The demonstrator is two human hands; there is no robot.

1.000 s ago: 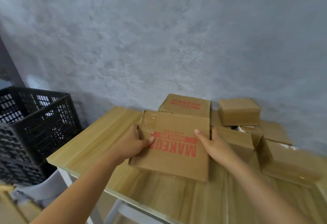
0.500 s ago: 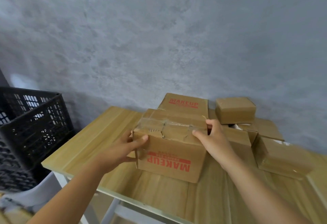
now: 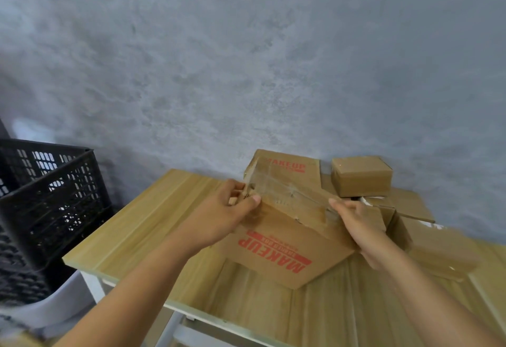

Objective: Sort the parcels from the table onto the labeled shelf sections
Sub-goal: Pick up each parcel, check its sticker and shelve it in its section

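You held a brown cardboard parcel [image 3: 284, 226] over the near middle of the wooden table [image 3: 142, 226], tipped so one corner pointed down toward you and the taped top face leaned away toward the wall. Its long axis ran roughly from your left hand to your right, slanting down to the right. The red MAKEUP print on its front face read upside down to you. The card was matte and creased, and glossy clear tape crossed the top, wrinkled and torn in places.

Your left hand [image 3: 227, 215] gripped the upper left corner, thumb on the taped face and fingers curled behind it. Your right hand [image 3: 358, 223] clasped the right edge, thumb lying along the tape; its fingers were hidden behind the box.

Behind it, a second parcel [image 3: 290, 168] with the same red print sat against the grey mottled wall [image 3: 273, 59], mostly hidden by the one you held. To the right, a small plain carton [image 3: 361, 175] sat on top of other flat brown boxes [image 3: 438, 242], blurred and hard to separate. A black perforated plastic crate [image 3: 52, 198] stood left of the table, cut off by the frame edge.
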